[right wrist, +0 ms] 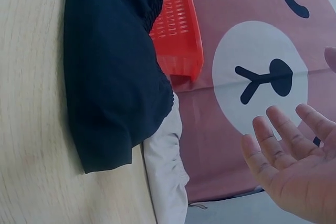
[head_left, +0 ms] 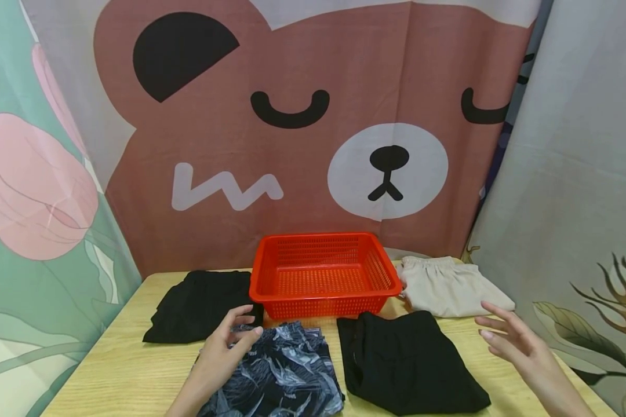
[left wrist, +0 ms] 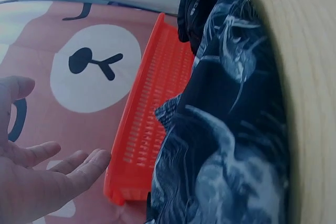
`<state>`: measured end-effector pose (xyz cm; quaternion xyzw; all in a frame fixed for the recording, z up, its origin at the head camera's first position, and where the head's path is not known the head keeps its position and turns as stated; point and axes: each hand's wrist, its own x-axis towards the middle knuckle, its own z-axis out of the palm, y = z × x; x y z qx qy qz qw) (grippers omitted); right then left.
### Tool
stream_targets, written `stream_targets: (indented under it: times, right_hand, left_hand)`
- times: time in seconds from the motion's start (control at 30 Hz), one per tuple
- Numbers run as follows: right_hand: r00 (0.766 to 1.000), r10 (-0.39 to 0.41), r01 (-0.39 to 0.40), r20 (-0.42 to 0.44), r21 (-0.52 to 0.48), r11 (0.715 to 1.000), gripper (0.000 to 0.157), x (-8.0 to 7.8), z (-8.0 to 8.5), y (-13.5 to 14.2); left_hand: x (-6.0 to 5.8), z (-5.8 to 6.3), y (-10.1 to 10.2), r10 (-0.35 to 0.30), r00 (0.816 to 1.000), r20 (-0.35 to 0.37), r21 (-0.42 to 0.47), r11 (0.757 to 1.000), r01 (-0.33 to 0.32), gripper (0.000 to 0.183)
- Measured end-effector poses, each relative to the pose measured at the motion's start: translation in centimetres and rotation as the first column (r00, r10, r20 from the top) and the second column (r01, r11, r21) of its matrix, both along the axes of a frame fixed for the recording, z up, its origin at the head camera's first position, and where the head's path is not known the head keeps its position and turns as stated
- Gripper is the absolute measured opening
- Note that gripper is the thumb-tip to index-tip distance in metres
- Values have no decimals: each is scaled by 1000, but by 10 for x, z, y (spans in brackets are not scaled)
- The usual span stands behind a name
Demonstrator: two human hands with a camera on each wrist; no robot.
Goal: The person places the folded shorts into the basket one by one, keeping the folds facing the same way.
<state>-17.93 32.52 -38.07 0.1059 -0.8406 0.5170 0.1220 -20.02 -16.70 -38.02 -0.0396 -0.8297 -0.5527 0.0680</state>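
My left hand (head_left: 223, 346) hovers by the left edge of a folded dark garment with a blue-grey print (head_left: 284, 370). Its fingers are relaxed and hold nothing. Over at the right, my right hand (head_left: 516, 341) is held in the air with fingers spread, beside a folded black garment (head_left: 407, 362) and in front of a folded cream garment with a gathered waist (head_left: 451, 286). In the right wrist view its palm (right wrist: 310, 187) faces the camera, bare. A second black folded garment (head_left: 203, 304) lies at the back left, partly behind my left fingers.
A red plastic basket (head_left: 326, 298) with perforated walls stands at the table's back middle, with nothing inside. The garments lie around it on a light wooden table (head_left: 120, 370). Behind hangs a bear-print curtain (head_left: 313, 174), with patterned cloth on both sides.
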Motion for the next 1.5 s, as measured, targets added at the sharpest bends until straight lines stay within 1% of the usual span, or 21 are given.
stream_targets:
  times: [0.17, 0.23, 0.37, 0.57, 0.63, 0.73, 0.83, 1.03, 1.17, 1.33, 1.5]
  right_hand:
    - [999, 14, -14, -28, 2, 1000, 52, 0, -4, -2]
    - [1000, 12, -12, -19, 2, 1000, 53, 0, -5, -3]
    - [998, -22, 21, 56, 3, 1000, 54, -2, -6, -6]
    - [984, -72, 69, 164, 23, 997, 60, -4, -6, -12]
    - [982, -78, 75, 174, 24, 997, 61, -5, -7, -12]
    - [984, -78, 75, 162, 22, 997, 60, -5, -10, -12]
    - [986, -66, 66, 155, 6, 998, 58, -5, -15, -11]
    - [974, -78, 80, 215, -1, 997, 58, -5, -23, -11]
    - [970, -87, 87, 228, 7, 996, 57, -7, -28, -12]
    - [969, -95, 94, 226, 16, 995, 57, -9, -32, -14]
    - [964, -87, 86, 253, 15, 996, 59, -11, -36, -13]
  left_hand:
    - [-1, -3, 11, -42, 999, 28, 60, 997, 40, 53]
    - [-2, -4, 15, -57, 998, 33, 70, 996, 55, 53]
    - [-3, -7, 23, -93, 995, 30, 65, 994, 91, 54]
    - [-4, -11, 33, -169, 984, 52, 55, 985, 167, 59]
    - [-5, -13, 37, -193, 979, 59, 57, 980, 190, 61]
    - [-7, -16, 41, -217, 974, 68, 61, 975, 213, 63]
    - [-8, -18, 45, -231, 970, 75, 64, 972, 226, 61]
    - [-11, -22, 54, -270, 960, 77, 90, 961, 263, 59]
    - [-12, -26, 62, -290, 953, 88, 102, 954, 281, 59]
    - [-13, -30, 72, -299, 949, 100, 114, 951, 287, 56]
    - [-14, -33, 81, -289, 952, 98, 117, 954, 277, 51]
